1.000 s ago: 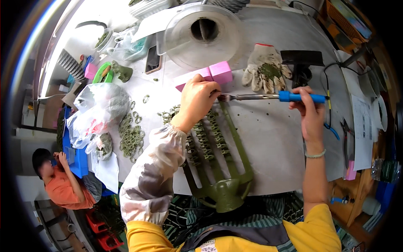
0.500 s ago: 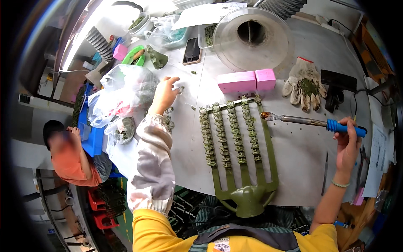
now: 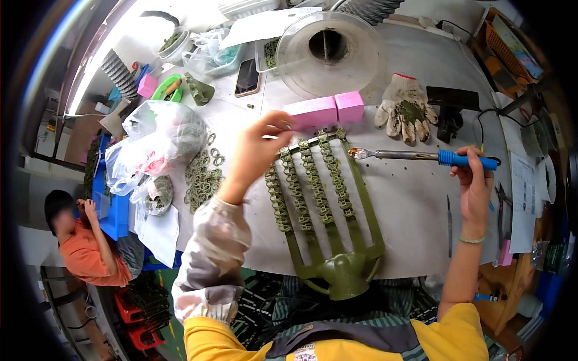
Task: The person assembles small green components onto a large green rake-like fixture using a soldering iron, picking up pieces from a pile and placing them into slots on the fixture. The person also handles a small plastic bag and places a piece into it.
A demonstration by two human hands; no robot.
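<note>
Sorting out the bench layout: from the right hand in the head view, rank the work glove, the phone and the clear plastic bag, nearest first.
From the right hand:
1. Work glove, up-left of it.
2. Phone, far up-left.
3. Clear plastic bag, farthest, at the left.

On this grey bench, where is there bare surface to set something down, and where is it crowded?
Bare table lies right of the green fork rack, below the blue-handled tool in the right hand. A smaller patch sits between the pink blocks and the glove. Crowded: far left, around the plastic bags and loose green rings, beside the left hand.
</note>
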